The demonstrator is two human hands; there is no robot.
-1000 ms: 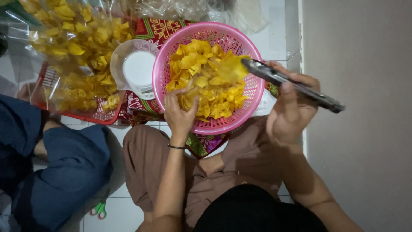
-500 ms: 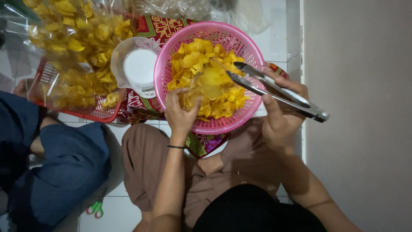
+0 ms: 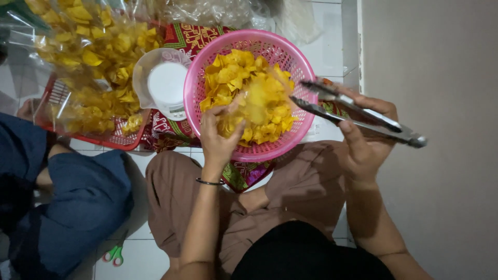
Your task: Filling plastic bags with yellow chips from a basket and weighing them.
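Note:
A pink plastic basket (image 3: 298, 67) heaped with yellow chips (image 3: 233, 72) rests in front of my knees. My left hand (image 3: 218, 137) reaches into its near side and pinches what looks like a small clear bag (image 3: 255, 99) with chips in it, which is blurred. My right hand (image 3: 363, 140) is at the basket's right rim and grips a pair of metal tongs (image 3: 358, 114). The tongs' arms are spread and their tips sit just above the chips, holding nothing.
A white kitchen scale (image 3: 167, 85) under a clear bowl stands left of the basket. A red tray (image 3: 116, 140) carries clear bags of chips (image 3: 88, 57). A person in blue (image 3: 67, 202) sits at left. Scissors (image 3: 114, 254) lie on the tiled floor. A grey wall (image 3: 441, 78) rises at right.
The tongs have spread apart and swung their tips down to the chips. My left hand has pushed further into the basket and lifted the blurred bag.

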